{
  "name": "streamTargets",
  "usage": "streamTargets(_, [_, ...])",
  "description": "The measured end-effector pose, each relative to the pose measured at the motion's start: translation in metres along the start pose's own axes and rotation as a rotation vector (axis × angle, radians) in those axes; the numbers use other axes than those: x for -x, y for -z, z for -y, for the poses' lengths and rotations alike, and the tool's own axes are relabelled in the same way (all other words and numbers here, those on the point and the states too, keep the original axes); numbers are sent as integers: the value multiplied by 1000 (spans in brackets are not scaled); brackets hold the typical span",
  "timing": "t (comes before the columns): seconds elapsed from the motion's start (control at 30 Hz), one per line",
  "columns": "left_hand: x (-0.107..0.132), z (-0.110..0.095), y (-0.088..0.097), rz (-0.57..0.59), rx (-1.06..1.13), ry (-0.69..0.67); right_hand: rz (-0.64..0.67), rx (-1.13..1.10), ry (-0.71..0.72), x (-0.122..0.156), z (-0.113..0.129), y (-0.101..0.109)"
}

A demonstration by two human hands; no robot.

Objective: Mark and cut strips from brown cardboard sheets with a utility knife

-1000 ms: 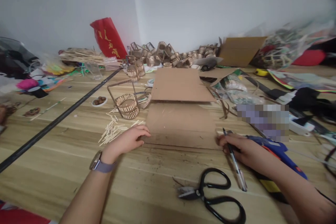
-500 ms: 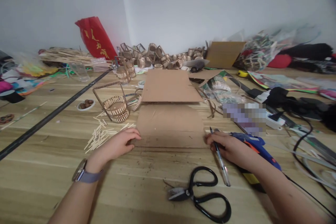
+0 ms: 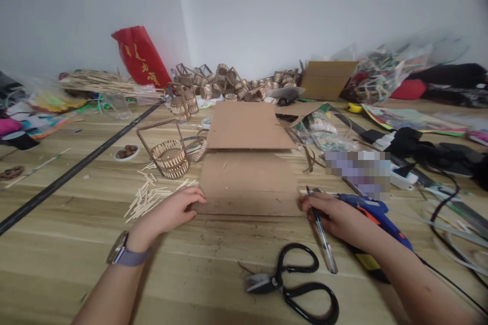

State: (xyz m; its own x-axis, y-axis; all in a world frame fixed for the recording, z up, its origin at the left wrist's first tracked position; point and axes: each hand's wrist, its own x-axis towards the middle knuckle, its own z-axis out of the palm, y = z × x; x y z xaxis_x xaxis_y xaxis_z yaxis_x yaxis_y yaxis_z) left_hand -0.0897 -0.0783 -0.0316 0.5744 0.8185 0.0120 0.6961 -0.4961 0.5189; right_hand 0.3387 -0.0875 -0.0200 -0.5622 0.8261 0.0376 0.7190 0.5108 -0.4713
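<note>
A piece of brown cardboard (image 3: 247,198) lies flat in front of me, with a second cardboard sheet (image 3: 247,127) raised at its far side. My left hand (image 3: 185,205) grips its near left corner, fingers on top and thumb at the edge. At the right edge, the fingertips of my right hand (image 3: 324,210) touch the cardboard. A clear-barrelled pen (image 3: 324,241) is held between that hand's fingers, slanting toward me. Black-handled scissors (image 3: 292,282) lie nearer to me. Partly under my right forearm is a blue glue gun (image 3: 385,218).
Left of the cardboard stand a small handled basket (image 3: 170,159), loose short sticks (image 3: 147,200) and a white dish (image 3: 126,153) of brown beads. Many little baskets (image 3: 229,84) are heaped by the wall near a cardboard box (image 3: 328,79). Cables and a power strip (image 3: 404,179) lie right.
Both hands keep their places at the cardboard's edges, the pen still in the right one. The whole view has shifted very slightly.
</note>
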Motion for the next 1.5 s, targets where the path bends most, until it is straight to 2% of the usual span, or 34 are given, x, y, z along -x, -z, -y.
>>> streamTargets(0.23, [0,3,-2,-8,-11,4,-12,0,13,0,-9,-5])
streamTargets(0.93, [0,-3,0,17,6,14,-50,10,14,0,-15,-8])
streamTargets(1.27, [-2,-13,-1,-16,-114,65,-49,-15,34,-2,-15,-8])
streamTargets(1.4, [-12,-21,-1,41,-98,86,-41,-3,40,-3,-18,-9])
streamTargets(1.5, [-23,-31,1,124,-171,73,-53,3,65,-3,-23,-12])
